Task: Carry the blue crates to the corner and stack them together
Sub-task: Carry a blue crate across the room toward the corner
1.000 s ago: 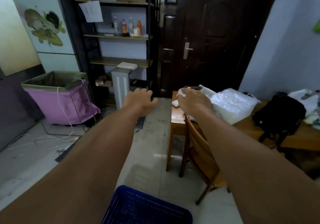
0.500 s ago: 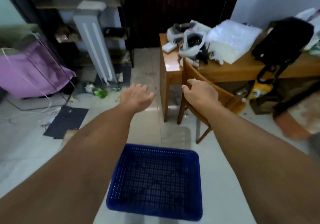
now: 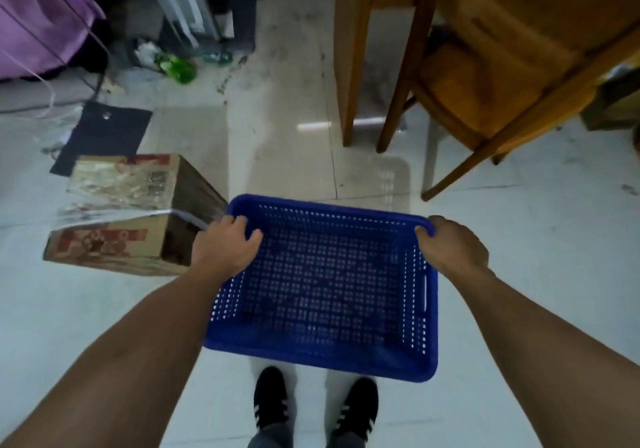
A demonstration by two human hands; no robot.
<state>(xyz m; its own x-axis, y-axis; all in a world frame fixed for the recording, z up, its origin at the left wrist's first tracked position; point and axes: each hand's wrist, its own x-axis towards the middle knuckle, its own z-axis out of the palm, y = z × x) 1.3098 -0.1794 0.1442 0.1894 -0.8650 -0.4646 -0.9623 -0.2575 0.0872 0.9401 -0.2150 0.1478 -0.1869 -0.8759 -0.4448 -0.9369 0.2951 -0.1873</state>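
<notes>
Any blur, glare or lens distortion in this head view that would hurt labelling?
Head view: wide-angle bending shows at the edges, where the chair legs lean. Mild motion blur softens the cardboard box and the blue crate mesh. A bright glare streak lies on the floor tiles. Both hands, left hand and right hand, read clearly on the crate rim.

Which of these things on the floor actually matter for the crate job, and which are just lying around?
Part of the job:
blue crate
left hand gripping its far-left rim
right hand gripping its far-right rim

Just lying about:
cardboard box
wooden chair
purple cloth bin
dark mat
green litter
</notes>
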